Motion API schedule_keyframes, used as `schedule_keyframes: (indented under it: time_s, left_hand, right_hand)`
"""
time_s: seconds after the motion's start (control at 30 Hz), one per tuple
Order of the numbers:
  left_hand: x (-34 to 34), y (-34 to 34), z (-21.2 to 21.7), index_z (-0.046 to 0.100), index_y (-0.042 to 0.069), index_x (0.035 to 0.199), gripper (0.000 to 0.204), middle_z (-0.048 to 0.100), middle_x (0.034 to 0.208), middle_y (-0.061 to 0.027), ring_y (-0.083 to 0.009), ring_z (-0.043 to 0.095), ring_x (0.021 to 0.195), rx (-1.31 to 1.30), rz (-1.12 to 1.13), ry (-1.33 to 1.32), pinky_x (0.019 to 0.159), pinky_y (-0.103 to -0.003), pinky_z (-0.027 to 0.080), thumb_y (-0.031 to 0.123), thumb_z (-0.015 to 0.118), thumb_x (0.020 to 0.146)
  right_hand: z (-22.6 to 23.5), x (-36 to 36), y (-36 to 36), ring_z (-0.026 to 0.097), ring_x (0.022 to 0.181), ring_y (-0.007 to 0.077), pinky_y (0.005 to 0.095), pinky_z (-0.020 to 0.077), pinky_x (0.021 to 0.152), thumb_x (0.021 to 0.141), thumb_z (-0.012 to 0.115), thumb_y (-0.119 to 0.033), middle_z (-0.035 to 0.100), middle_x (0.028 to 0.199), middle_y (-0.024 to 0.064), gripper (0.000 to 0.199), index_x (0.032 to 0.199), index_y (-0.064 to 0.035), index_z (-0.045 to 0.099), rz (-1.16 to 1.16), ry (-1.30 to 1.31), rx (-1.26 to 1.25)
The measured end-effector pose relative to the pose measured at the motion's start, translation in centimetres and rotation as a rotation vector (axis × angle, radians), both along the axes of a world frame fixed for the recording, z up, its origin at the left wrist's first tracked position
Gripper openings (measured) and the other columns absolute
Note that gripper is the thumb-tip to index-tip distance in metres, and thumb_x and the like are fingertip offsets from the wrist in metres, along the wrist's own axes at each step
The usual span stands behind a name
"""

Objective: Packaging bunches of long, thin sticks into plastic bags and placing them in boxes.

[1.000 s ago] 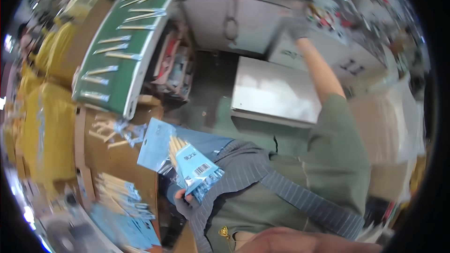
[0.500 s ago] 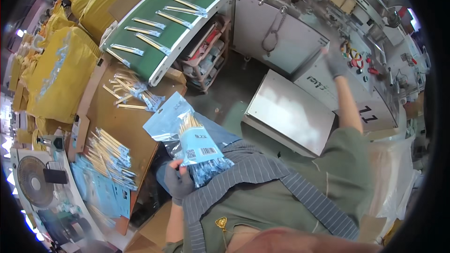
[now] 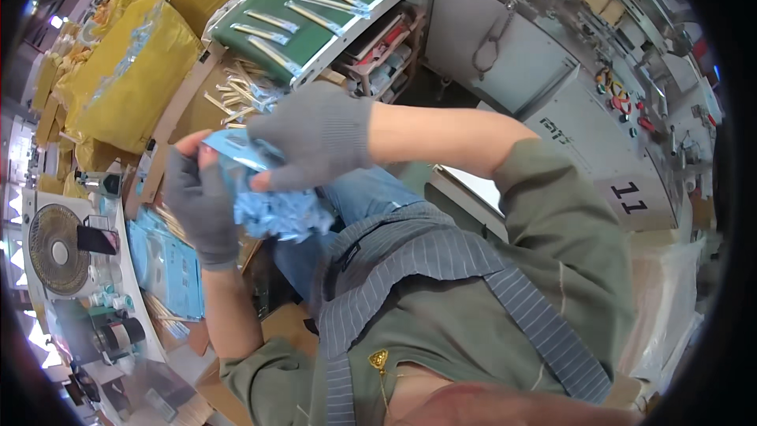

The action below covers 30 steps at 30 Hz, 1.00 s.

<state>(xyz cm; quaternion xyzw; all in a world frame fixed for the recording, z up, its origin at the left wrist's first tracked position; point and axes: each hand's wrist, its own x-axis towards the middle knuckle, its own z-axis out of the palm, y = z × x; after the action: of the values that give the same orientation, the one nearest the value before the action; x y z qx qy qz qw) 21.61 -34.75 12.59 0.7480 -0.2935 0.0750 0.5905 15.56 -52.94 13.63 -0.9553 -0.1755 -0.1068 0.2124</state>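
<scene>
A light blue plastic bag (image 3: 236, 144) packed with wrapped wooden chopsticks is held up over my lap, at the near edge of the brown table. The crumpled blue wrapper ends (image 3: 284, 213) of the bundle bulge out below. My left hand (image 3: 201, 205), in a grey fingerless glove, grips the bag's left side with thumb and fingertips. Across the bag's upper right lies my right hand (image 3: 319, 130), gloved alike, its thumb pressed on the front. It hides much of the bag and part of its fingers are out of sight. Loose wrapped chopsticks (image 3: 236, 95) lie just beyond.
A green conveyor belt (image 3: 315, 28) carries spaced wrapped chopsticks beyond the table. Flat blue bags (image 3: 162, 256) lie at left, beside a round fan (image 3: 59, 252). Yellow sacks (image 3: 146, 71) stand far left. At right is a machine (image 3: 599, 138) with coloured buttons.
My right hand has left the machine's control panel and come to the bag. My left hand and the bag have risen off my lap and moved left. The view has shifted slightly.
</scene>
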Motion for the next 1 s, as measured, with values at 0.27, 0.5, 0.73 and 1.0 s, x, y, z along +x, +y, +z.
schedule_keyframes:
  time_s: [0.27,0.5,0.73,1.0]
  left_hand:
    - [7.5,5.9,5.4,0.061,-0.002,0.093,0.017,0.062,0.086,-0.0053,-0.0110,0.054,0.079,0.270,0.305,-0.352,0.073,-0.025,0.044,0.014,0.054,0.089]
    - [18.9,14.9,6.5,0.065,0.001,0.099,0.031,0.066,0.080,-0.0055,-0.0111,0.057,0.073,0.211,0.366,-0.728,0.069,-0.026,0.045,0.029,0.059,0.088]
    - [18.5,20.1,-2.1,0.064,0.000,0.096,0.033,0.064,0.077,-0.0042,-0.0101,0.055,0.071,0.396,0.311,-0.256,0.067,-0.025,0.045,0.031,0.056,0.089]
    - [18.1,27.1,-26.0,0.050,-0.012,0.112,0.068,0.047,0.120,-0.0368,-0.0453,0.044,0.117,0.746,0.853,0.324,0.098,-0.045,0.037,0.048,0.053,0.081]
  right_hand:
    - [4.4,9.0,4.6,0.062,0.066,0.0357,0.0431,0.0502,0.062,0.076,0.052,-0.028,0.062,0.069,0.0192,0.025,0.071,-0.0073,0.065,-0.128,-0.333,0.107]
    - [7.9,17.5,12.1,0.062,0.071,0.0374,0.0432,0.0507,0.066,0.078,0.052,-0.016,0.063,0.075,0.0213,0.019,0.081,-0.0027,0.066,-0.121,-0.531,0.072]
    - [-8.5,20.0,8.4,0.062,0.065,0.0330,0.0422,0.0497,0.059,0.082,0.056,-0.019,0.064,0.070,0.0144,0.012,0.085,-0.0113,0.065,-0.047,-0.515,-0.090]
    - [-17.3,18.6,19.4,0.058,0.100,0.0375,0.0369,0.0478,0.084,0.086,0.059,-0.030,0.060,0.109,0.0219,0.044,0.119,-0.0015,0.053,0.074,0.149,0.394]
